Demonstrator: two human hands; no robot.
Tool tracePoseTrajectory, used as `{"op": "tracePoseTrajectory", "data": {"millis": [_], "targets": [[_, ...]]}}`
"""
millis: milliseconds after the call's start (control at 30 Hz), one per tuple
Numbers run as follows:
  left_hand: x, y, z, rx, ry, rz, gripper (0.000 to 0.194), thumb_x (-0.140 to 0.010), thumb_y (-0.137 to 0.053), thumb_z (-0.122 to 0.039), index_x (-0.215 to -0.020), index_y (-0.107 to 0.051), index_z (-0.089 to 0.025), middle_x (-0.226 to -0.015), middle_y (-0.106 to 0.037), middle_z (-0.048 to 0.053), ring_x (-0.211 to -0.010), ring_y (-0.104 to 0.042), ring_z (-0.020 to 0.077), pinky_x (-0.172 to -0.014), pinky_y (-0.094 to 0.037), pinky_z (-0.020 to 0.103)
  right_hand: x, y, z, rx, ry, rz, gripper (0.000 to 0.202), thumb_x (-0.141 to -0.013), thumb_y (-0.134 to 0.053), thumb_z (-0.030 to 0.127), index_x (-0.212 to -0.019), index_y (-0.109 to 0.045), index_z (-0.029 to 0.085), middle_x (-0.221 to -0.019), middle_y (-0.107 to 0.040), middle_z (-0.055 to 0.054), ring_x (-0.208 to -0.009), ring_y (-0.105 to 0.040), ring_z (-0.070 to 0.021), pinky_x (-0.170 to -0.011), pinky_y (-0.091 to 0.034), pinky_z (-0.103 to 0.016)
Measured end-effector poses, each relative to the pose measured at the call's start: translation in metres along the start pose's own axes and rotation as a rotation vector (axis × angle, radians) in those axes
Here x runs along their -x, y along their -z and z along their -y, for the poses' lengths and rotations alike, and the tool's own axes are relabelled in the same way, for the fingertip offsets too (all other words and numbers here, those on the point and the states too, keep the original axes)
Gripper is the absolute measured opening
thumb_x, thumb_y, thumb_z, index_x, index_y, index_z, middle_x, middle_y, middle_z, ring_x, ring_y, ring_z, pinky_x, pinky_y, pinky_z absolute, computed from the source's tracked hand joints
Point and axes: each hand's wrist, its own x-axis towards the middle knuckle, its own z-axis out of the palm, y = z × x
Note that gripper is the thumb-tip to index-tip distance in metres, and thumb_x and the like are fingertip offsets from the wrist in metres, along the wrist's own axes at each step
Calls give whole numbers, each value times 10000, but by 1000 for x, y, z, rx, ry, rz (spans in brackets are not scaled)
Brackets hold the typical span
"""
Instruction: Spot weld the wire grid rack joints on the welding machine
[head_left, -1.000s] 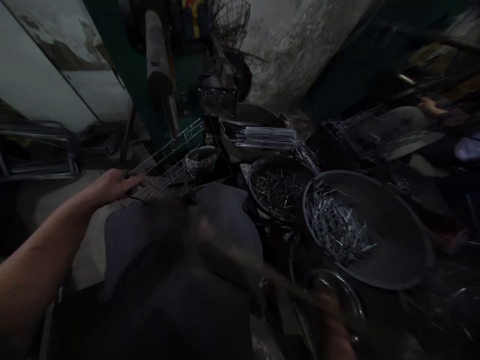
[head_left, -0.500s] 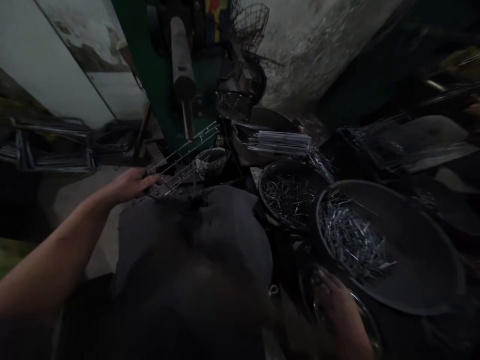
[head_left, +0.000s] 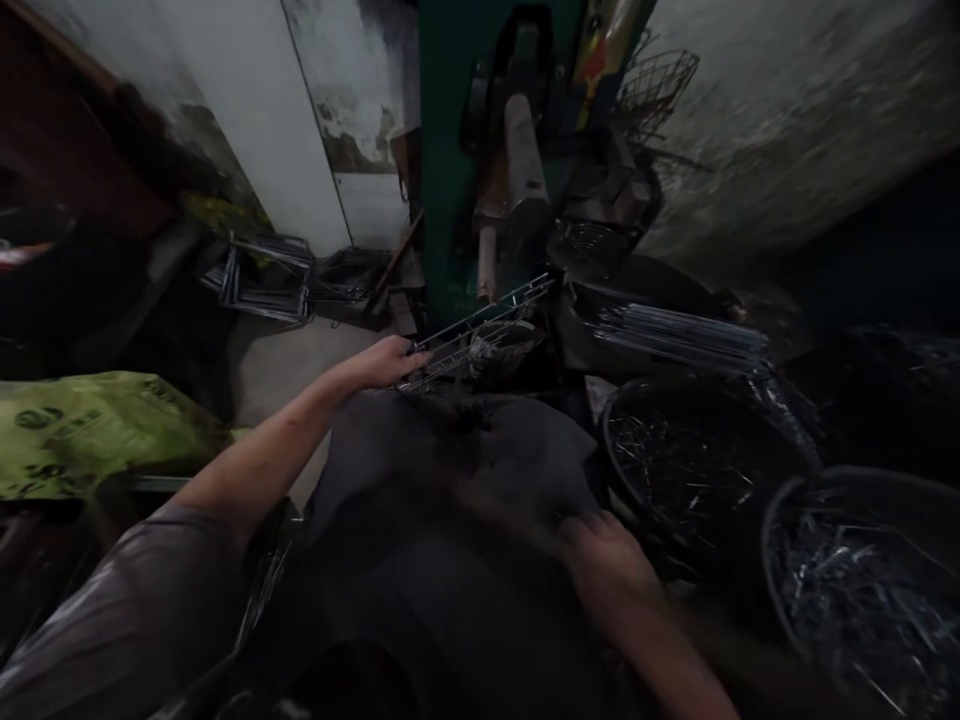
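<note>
My left hand (head_left: 386, 360) is stretched forward and grips the near end of a long wire rack (head_left: 480, 328), which lies tilted up toward a green machine (head_left: 480, 150). My right hand (head_left: 604, 555) is blurred, low in the middle, over my dark trouser leg (head_left: 450, 500); I cannot tell whether it holds anything. Just right of it stands a dark round basin (head_left: 697, 470) with short metal pins, and a second basin (head_left: 862, 590) of shiny pins sits at the lower right.
A bundle of straight metal rods (head_left: 675, 335) lies behind the basins. Stacked wire trays (head_left: 262, 275) sit on the floor at the back left by the white wall. A green sack (head_left: 90, 430) lies at left. A wire basket (head_left: 656, 85) hangs by the machine.
The view has swung left, so the basins slid to the right. My right hand moved from beside the pin basin up and left onto my lap. My left hand kept hold of the wire rack.
</note>
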Motion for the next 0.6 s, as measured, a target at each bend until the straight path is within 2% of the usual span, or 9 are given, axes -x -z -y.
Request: {"op": "tracePoseTrajectory", "data": {"millis": [67, 167, 267, 367, 500, 600], "targets": [[0, -1, 0, 12, -23, -10, 418, -816, -502, -484, -551, -497, -161, -503, -407, -18, -542, -418, 103, -535, -329, 222, -4, 7, 7, 31, 41, -27, 272, -822, -407, 166, -799, -678, 177, -821, -641, -111, -847, -563, -278, -763, -454, -417], [-1, -1, 1, 12, -39, -1, 382, -819, -502, -461, -585, -521, -159, -524, -429, -15, -551, -426, 106, -551, -339, 226, -11, 16, 12, -84, 127, -79, 250, -846, -422, 241, -832, -666, 186, -849, -651, -83, -836, -585, -232, -750, -484, -358], [-1, -1, 1, 9, -50, 9, 404, -829, -469, -498, -629, -550, -156, -555, -463, -3, -561, -446, 116, -553, -348, 233, -19, 16, 14, -141, 180, -62, 224, -801, -415, 221, -737, -628, 195, -744, -638, -59, -712, -599, -198, -662, -496, -323], [-1, -1, 1, 11, -37, 4, 424, -818, -471, -523, -635, -557, -150, -555, -472, 4, -567, -460, 123, -522, -334, 232, -28, 14, 16, -145, 193, -127, 203, -782, -413, 222, -712, -602, 199, -730, -638, -68, -683, -611, -201, -626, -507, -322], [0, -1, 1, 15, -30, -15, 421, -811, -475, -505, -600, -540, -147, -550, -457, -3, -558, -449, 115, -516, -322, 231, -34, 19, 24, -244, 246, -207, 232, -863, -424, 265, -920, -632, 182, -869, -684, -69, -799, -654, -190, -701, -544, -295], [0, -2, 0, 9, -40, -2, 434, -816, -458, -517, -619, -555, -142, -577, -478, 3, -568, -456, 116, -536, -331, 235, -25, 24, 39, -292, 417, -258, 297, -882, -439, 230, -1129, -604, 227, -988, -689, -34, -902, -652, -166, -780, -540, -265]]}}
